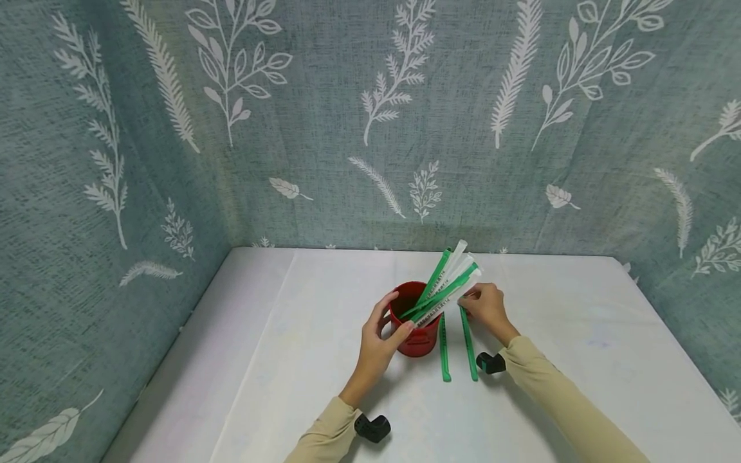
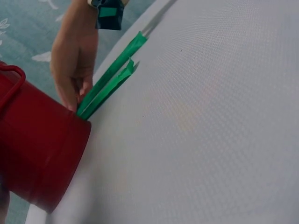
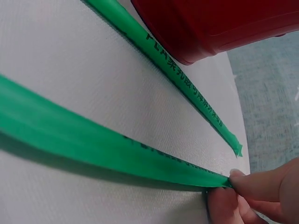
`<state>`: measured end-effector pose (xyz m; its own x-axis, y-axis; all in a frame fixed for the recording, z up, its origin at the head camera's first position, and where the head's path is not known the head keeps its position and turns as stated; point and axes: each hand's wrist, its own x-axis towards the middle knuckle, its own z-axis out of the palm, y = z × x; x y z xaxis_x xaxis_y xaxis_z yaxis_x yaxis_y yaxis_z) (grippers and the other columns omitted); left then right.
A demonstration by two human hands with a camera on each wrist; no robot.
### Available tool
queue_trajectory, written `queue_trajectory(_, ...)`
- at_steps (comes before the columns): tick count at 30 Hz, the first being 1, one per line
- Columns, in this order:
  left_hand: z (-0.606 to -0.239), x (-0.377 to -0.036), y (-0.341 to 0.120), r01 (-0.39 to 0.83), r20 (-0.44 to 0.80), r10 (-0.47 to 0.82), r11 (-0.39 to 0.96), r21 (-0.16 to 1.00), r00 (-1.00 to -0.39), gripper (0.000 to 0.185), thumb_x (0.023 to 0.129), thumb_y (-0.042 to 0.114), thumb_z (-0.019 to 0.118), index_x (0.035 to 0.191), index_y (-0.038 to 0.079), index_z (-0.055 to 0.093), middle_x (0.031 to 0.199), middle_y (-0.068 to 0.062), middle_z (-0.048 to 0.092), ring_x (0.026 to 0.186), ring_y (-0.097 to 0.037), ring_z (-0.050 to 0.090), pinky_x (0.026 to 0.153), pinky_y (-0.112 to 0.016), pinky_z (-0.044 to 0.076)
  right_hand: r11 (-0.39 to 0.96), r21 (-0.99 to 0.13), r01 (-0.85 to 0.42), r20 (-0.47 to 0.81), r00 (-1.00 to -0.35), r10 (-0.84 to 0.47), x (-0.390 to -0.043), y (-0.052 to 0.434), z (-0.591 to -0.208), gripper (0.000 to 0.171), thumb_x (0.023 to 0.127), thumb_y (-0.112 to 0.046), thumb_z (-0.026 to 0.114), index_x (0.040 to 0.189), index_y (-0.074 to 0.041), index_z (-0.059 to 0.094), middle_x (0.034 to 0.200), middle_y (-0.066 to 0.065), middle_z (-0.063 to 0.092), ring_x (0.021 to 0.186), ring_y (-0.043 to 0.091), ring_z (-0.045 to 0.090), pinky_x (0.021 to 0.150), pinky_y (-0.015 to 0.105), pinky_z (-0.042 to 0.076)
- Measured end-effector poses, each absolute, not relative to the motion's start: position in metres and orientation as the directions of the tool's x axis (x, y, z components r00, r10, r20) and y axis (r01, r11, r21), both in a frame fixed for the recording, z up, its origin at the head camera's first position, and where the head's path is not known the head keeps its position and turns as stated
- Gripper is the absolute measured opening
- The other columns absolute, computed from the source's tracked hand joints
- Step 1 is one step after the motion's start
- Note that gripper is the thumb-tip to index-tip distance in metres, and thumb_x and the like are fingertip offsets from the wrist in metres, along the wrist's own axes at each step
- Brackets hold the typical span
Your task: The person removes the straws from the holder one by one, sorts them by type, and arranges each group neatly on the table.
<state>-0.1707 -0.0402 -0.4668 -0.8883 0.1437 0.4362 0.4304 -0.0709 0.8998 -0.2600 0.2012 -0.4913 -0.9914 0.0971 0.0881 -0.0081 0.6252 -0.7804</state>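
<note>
My left hand (image 1: 373,350) holds a small red bucket (image 1: 418,344), fingers at its far rim and thumb at the near side. Several paper-wrapped straws (image 1: 444,289), green and white, lean out of it to the right. To the right of the bucket, my right hand (image 1: 488,310) pinches the far end of a green wrapped straw (image 3: 103,149) between thumb and fingers. Another green wrapped straw (image 3: 182,86) with dark print lies on the table beside the bucket, roughly parallel to the pinched one. The left wrist view shows the bucket's wire handle (image 2: 18,77).
A white cloth-covered table (image 1: 312,334) carries everything. Behind it and at both sides hangs a grey-green curtain (image 1: 324,128) with white leaf prints. Black wrist cameras sit at the left cuff (image 1: 372,428) and the right cuff (image 1: 491,363).
</note>
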Motion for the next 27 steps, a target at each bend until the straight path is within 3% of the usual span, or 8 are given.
queue_trajectory(9, -0.467, -0.170, -0.040, 0.430, 0.434, 0.148, -0.058, 0.901, -0.889, 0.057, 0.087, 0.001, 0.063, 0.139, -0.003, 0.040, 0.140, -0.020, 0.043, 0.129, -0.035, 0.039, 0.101, -0.059, 0.033, 0.649, -0.760, -0.029, 0.106, -0.991, 0.080, -0.250, 0.206, -0.484, 0.015, 0.077, -0.001, 0.070, 0.088, 0.008, 0.066, 0.074, 0.014, 0.063, 0.059, 0.018, 0.057, 0.049, 0.027, 0.046)
queue_trajectory(15, -0.467, -0.170, -0.041, 0.434, 0.438, 0.151, -0.059, 0.899, -0.886, 0.057, 0.087, 0.001, 0.062, 0.139, -0.003, 0.039, 0.140, -0.020, 0.043, 0.129, -0.035, 0.039, 0.101, -0.060, 0.032, 0.612, -0.788, -0.064, 0.115, -0.992, 0.044, -0.241, 0.209, -0.473, 0.014, 0.081, -0.002, 0.069, 0.091, 0.006, 0.065, 0.078, 0.013, 0.063, 0.063, 0.021, 0.062, 0.051, 0.027, 0.051)
queue_trajectory(22, -0.467, -0.171, -0.041, 0.436, 0.440, 0.149, -0.061, 0.898, -0.886, 0.057, 0.087, 0.001, 0.062, 0.139, -0.003, 0.039, 0.140, -0.020, 0.044, 0.128, -0.035, 0.039, 0.101, -0.060, 0.033, 0.530, -0.843, -0.093, 0.110, -0.994, 0.002, -0.224, 0.208, -0.451, 0.015, 0.085, -0.005, 0.068, 0.096, 0.004, 0.066, 0.084, 0.014, 0.066, 0.075, 0.034, 0.066, 0.058, 0.031, 0.055)
queue_trajectory(27, -0.467, -0.172, -0.041, 0.437, 0.441, 0.148, -0.061, 0.897, -0.885, 0.057, 0.087, 0.001, 0.062, 0.140, -0.003, 0.039, 0.140, -0.019, 0.044, 0.128, -0.034, 0.039, 0.101, -0.060, 0.033, 0.480, -0.868, -0.131, 0.131, -0.991, -0.034, -0.207, 0.207, -0.438, 0.018, 0.087, -0.004, 0.064, 0.103, 0.004, 0.066, 0.089, 0.014, 0.068, 0.079, 0.035, 0.066, 0.060, 0.028, 0.055)
